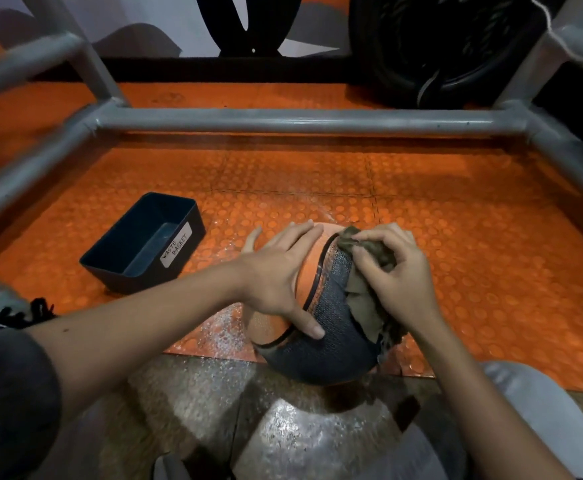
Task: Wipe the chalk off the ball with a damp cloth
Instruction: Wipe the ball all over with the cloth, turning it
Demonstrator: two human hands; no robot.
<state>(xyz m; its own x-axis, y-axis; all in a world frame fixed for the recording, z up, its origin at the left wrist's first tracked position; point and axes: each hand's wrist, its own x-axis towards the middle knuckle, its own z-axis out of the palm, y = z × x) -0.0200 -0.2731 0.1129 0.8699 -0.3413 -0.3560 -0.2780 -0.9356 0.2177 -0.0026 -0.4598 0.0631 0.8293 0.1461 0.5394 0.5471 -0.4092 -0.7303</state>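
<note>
Left hand (pixel 283 275) spread flat steadying the ball (pixel 321 327) (on the floor); right hand (pixel 392 271) pinches the cloth (pixel 362 296), rubbing it

One ball (pixel 331 348), orange with dark grey panels, is the only ball here. One cloth (pixel 362 306), olive in colour, lies against the ball's right side. Two hands touch the ball: one left hand (pixel 279 271) spread over its top left, and one right hand (pixel 397 271) at its right, on the cloth. One dark bin (pixel 137 282) stands left of the ball, with one white label (pixel 176 249). One grey tube frame (pixel 300 119) runs behind the ball. One black round object (pixel 439 46) sits far behind it, to the right.
</note>
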